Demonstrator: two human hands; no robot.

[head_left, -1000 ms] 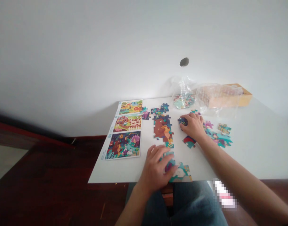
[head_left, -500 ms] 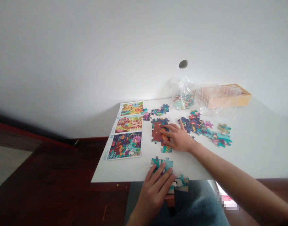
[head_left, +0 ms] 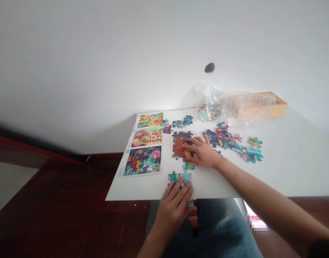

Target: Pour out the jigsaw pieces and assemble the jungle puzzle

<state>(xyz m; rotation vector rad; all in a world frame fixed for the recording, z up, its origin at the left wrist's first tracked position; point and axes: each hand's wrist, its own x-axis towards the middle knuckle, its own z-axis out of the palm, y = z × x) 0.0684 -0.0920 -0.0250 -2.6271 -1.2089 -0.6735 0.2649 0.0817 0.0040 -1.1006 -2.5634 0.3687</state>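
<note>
My left hand (head_left: pixel 173 202) lies with fingers stretched over a joined puzzle section (head_left: pixel 188 176) showing rabbit ears on teal. That section sits at the table's front edge, and my palm hides much of it. Farther in, my right hand (head_left: pixel 203 152) rests open with its fingertips on the right side of a brown bear puzzle section (head_left: pixel 177 145). A teal piece with orange leaves (head_left: pixel 189 166) is at the bear section's lower end. Between the two sections there is a small gap.
Left of the sections lies a picture sheet (head_left: pixel 142 161) with three scenes. Loose puzzle pieces (head_left: pixel 226 139) are spread right of my right hand, others (head_left: pixel 182 123) behind the bear. A clear bag of pieces (head_left: pixel 209 111) and a yellow box (head_left: pixel 277 109) stand by the wall.
The rabbit section under my left hand has shifted left. Its white-rabbit part, which stuck out right past the table edge, no longer shows. My right hand stays at the bear section.
</note>
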